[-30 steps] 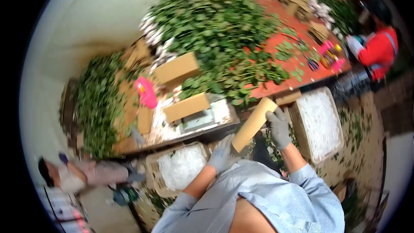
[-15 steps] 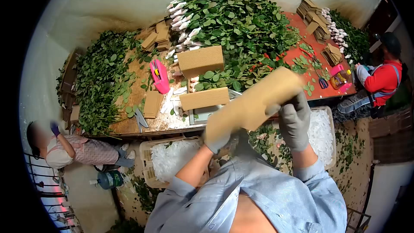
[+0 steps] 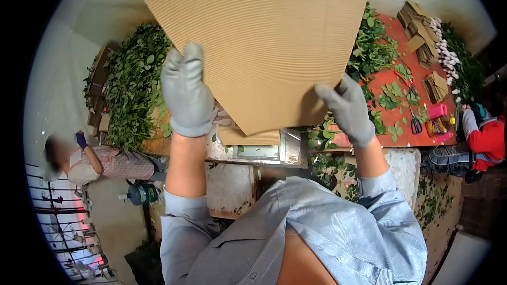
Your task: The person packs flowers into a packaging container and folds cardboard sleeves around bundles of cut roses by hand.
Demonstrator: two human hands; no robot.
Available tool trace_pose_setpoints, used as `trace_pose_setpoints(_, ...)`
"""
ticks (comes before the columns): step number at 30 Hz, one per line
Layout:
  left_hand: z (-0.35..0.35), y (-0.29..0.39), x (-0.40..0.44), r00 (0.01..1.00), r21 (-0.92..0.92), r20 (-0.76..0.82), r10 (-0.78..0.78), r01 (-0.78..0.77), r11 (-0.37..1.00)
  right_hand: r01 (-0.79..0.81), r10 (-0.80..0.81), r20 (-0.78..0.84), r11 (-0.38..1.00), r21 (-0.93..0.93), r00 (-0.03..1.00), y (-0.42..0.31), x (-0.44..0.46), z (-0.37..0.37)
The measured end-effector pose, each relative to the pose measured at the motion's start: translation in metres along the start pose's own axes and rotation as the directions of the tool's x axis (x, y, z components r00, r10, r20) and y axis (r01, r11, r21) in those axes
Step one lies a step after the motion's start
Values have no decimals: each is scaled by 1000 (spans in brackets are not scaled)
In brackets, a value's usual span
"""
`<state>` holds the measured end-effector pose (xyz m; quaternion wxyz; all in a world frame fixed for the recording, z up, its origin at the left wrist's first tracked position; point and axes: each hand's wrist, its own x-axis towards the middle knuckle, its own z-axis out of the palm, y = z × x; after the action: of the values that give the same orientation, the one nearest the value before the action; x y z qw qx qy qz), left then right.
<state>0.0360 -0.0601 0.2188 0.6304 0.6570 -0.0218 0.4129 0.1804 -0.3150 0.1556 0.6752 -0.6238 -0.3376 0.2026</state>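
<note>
A large sheet of corrugated cardboard (image 3: 269, 42) is spread open in front of me and hides the middle of the table. My left hand (image 3: 188, 92), in a grey glove, grips the sheet's left edge. At the lower right edge, my right hand (image 3: 347, 106), also gloved in grey, pinches the sheet with the thumb on its near face. Just below the sheet, a smaller cardboard piece (image 3: 249, 136) rests over a metal tray (image 3: 289, 148) at the table's front edge.
Leafy stems (image 3: 132, 84) lie left, more (image 3: 369, 47) right. On the red tabletop (image 3: 381, 84) are scissors (image 3: 416, 125), a bottle (image 3: 439, 125) and folded cardboard (image 3: 421, 37). One person (image 3: 105, 163) is at left, another (image 3: 488, 142) at right. A water bottle (image 3: 141, 193) lies lower left.
The rolled or folded cardboard has been opened into a wide sheet and raised. Both hands have moved up and apart, the left one to the sheet's left edge.
</note>
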Motion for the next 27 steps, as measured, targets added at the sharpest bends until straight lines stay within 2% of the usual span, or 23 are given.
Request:
trace_pose_setpoints(1, -4, 1, 7, 998, 41, 33, 44, -45, 998, 92, -92, 1, 996, 4, 996, -3, 14, 1)
trace_pose_setpoints(4, -20, 1, 13, 993, 108, 14, 116, -117, 987, 100, -93, -58, 987, 124, 994, 6, 42, 14)
trace_pose_setpoints(5, -28, -1, 14, 1000, 225, 4, -31, 29, 974, 98, -91, -55, 987, 130, 994, 10, 47, 23)
trace_pose_setpoints(6, -33, -3, 14, 984, 335, -24, -175, 173, 926, 149, -130, -92, 958, 244, 987, 14, 52, 33)
trace_pose_setpoints(7, -19, 4, 15, 979, 422, -39, -199, 197, 885, 200, -163, -133, 915, 351, 978, 19, 55, 40)
trace_pose_setpoints(8, -29, -4, 12, 979, 421, -40, -200, 198, 885, 199, -162, -132, 915, 350, 978, 26, 57, 43)
trace_pose_setpoints(10, -71, -37, -3, 894, 555, 51, -446, 346, 756, 192, -152, -163, 944, 269, 975, 40, 60, 51)
trace_pose_setpoints(11, -93, -54, -12, 892, 547, 52, -448, 350, 761, 236, -187, -202, 938, 253, 961, 43, 60, 59)
trace_pose_setpoints(13, -120, -73, -23, 801, 798, 99, -590, 291, 528, 191, -147, -190, 952, 240, 971, 50, 61, 70)
trace_pose_setpoints(14, -124, -77, -25, 796, 790, 113, -594, 291, 539, 157, -116, -179, 959, 235, 977, 52, 62, 76)
trace_pose_setpoints(17, -133, -83, -31, 718, 916, 44, -694, 248, 314, 102, -67, -203, 981, 165, 977, 60, 58, 101)
trace_pose_setpoints(18, -138, -89, -32, 708, 910, 64, -704, 248, 332, 94, -70, -204, 989, 112, 977, 67, 57, 108)
trace_pose_setpoints(19, -143, -96, -33, 698, 907, 69, -713, 254, 337, 88, -93, -211, 996, -30, 973, 76, 58, 112)
trace_pose_setpoints(22, -165, -126, -45, 687, 897, 91, -721, 257, 359, 76, -77, -258, 997, -11, 963, 96, 59, 128)
trace_pose_setpoints(23, -173, -137, -51, 697, 897, 92, -711, 252, 364, 139, -133, -316, 990, -3, 939, 99, 61, 137)
trace_pose_setpoints(24, -180, -148, -57, 684, 893, 109, -721, 251, 374, 123, -120, -331, 992, -13, 936, 104, 58, 140)
trace_pose_setpoints(27, -188, -170, -72, 653, 841, 173, -737, 291, 456, -43, 40, -362, 999, 0, 931, 110, 51, 149)
